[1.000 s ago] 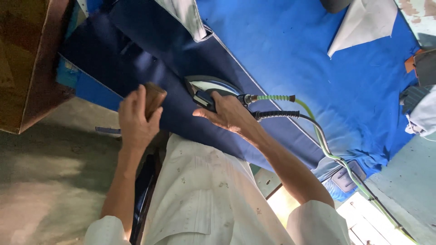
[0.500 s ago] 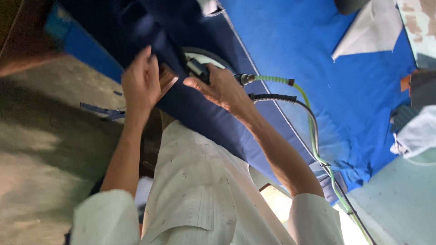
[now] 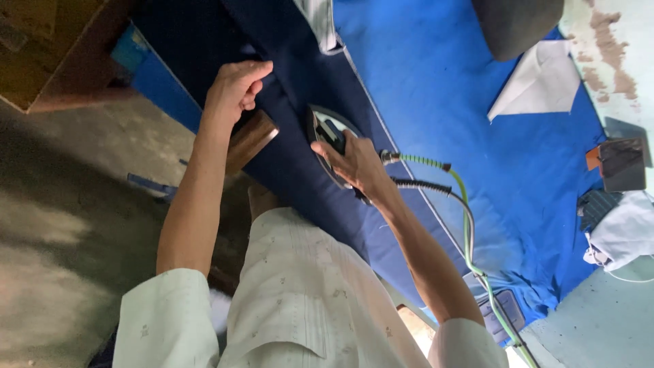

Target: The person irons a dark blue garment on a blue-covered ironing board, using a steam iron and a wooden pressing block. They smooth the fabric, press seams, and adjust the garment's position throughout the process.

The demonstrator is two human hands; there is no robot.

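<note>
A dark navy cloth (image 3: 286,61) lies over the edge of a bench padded in bright blue cloth (image 3: 443,102). My left hand (image 3: 235,88) pinches a fold of the navy cloth near its hanging edge, just above a brown wooden block (image 3: 251,140). My right hand (image 3: 354,163) is closed around the handle of a steam iron (image 3: 325,133), which rests flat on the navy cloth. A green hose (image 3: 436,163) and a black cable (image 3: 426,186) run from the back of the iron along my right forearm.
A folded white cloth (image 3: 541,82) and a dark grey rounded object (image 3: 514,24) lie on the far blue surface. A small orange and dark item (image 3: 620,163) and crumpled white fabric (image 3: 623,232) sit at the right edge. A brown cabinet (image 3: 48,48) stands left over concrete floor (image 3: 61,225).
My left hand left the wooden block and moved up to grip the navy cloth. My right hand kept hold of the iron on the cloth.
</note>
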